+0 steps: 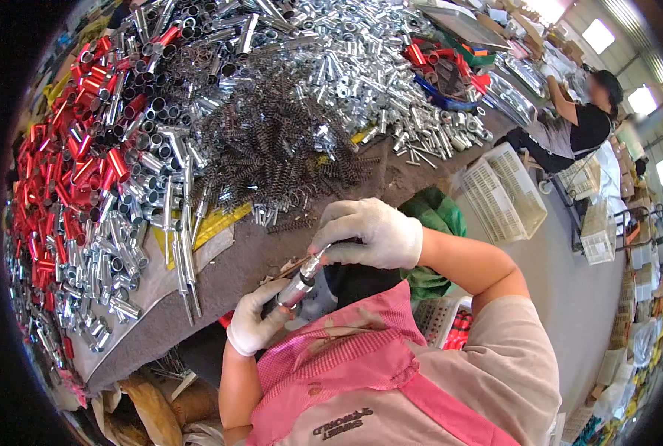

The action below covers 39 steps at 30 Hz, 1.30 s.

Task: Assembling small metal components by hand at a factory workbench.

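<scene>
- The left hand (255, 321), in a white glove, is clenched around the lower end of a silver tube (300, 285), held just above the lap, near the worktop (264, 253) edge.
- The right hand (372, 234), also gloved, is closed over the tube's upper end, fingertips pinching at its tip; whether a small part sits under those fingers I cannot tell.
- The tube's long axis runs diagonally: lower end toward the person's left and body, upper end up and to the right, away from the body, toward the right hand.
- Progress, as a judgement: one piece is in hand, and the work looks far from over. Large heaps lie on the worktop: red tubes (49, 186) at the left, silver tubes (346, 67) across the top, dark springs (287, 149) in the middle.
- A few long silver rods (186, 260) lie near the worktop edge, apart from both hands.
- A red crate (457, 327) with red pieces sits by the right elbow; whether these are finished pieces cannot be told.
- White crates (506, 193) stand on the floor to the right, and another person (576, 119) works well apart at the far right.
</scene>
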Motion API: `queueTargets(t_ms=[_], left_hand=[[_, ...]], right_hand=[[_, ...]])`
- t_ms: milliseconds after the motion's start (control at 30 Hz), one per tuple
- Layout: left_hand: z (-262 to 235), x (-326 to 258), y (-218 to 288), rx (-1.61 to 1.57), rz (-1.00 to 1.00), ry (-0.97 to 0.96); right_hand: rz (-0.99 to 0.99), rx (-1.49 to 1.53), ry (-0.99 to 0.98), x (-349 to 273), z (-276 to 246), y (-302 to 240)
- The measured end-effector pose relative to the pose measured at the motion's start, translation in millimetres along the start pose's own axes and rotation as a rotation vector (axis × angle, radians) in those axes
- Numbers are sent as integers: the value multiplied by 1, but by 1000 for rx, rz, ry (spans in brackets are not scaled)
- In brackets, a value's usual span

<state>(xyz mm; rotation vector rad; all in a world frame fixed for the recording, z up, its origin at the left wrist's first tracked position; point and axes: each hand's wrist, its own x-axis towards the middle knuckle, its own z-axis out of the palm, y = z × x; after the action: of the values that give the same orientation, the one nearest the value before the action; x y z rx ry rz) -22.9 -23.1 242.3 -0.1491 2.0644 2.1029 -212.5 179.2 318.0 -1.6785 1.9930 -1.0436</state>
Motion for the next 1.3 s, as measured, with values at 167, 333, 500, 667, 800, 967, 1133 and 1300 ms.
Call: queueTargets(t_ms=[167, 333, 500, 667, 800, 967, 1133, 1300], left_hand=[[-9, -2, -2, 8, 82, -64], [1, 4, 5, -90, -43, -34], [7, 3, 0, 59, 139, 71], [25, 2, -6, -359, 39, 121], [27, -3, -15, -435, 64, 206], [22, -19, -22, -497, 93, 313], [18, -21, -6, -360, 34, 248], [20, -35, -5, -376, 29, 126]], right_hand=[[-166, 85, -19, 6, -2, 4], [-235, 145, -54, 18, -4, 16], [-82, 132, -248, 26, -18, 7], [297, -549, 877, 120, -130, 124], [777, -886, 507, 140, -183, 217], [423, -241, 838, 117, -162, 147], [-12, 204, 140, 69, -60, 14], [-292, 57, -209, 46, -3, -30]])
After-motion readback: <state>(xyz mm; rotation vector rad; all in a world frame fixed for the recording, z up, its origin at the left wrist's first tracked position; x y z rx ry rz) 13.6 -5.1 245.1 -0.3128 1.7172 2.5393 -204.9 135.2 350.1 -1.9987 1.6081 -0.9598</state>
